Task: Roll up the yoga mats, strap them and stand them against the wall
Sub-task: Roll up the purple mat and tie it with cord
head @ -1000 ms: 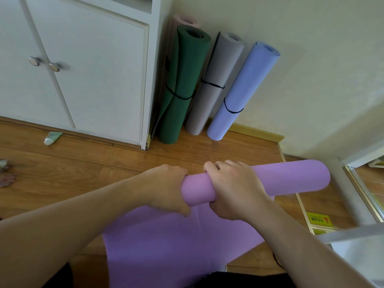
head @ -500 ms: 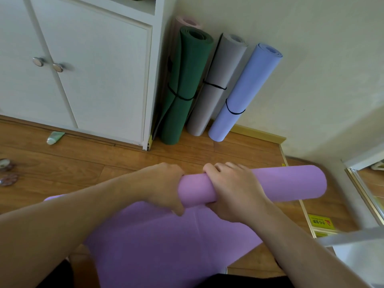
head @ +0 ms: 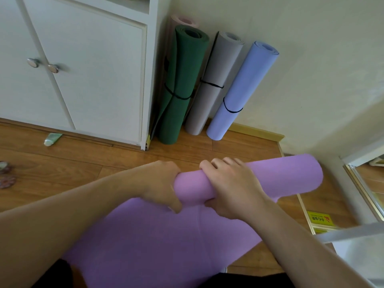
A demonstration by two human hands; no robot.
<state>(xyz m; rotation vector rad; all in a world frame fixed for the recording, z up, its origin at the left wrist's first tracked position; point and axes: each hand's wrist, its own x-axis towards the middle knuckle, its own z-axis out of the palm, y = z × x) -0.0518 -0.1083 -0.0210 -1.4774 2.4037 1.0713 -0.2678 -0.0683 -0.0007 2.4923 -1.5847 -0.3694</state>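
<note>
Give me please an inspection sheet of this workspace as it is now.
Surface: wooden floor.
Job's things: purple mat partly rolled; green mat, grey mat and blue mat strapped, leaning at the wall; a pink mat behind.
Clutter: small tube by the cabinet.
Grippers: left hand and right hand grip the roll.
Cables: nothing seen.
Surroundings: yellow label on the floor at right.

White cabinet [head: 89,80], green tube [head: 52,139] on wooden floor [head: 104,163], yellow sticker [head: 319,220].
</note>
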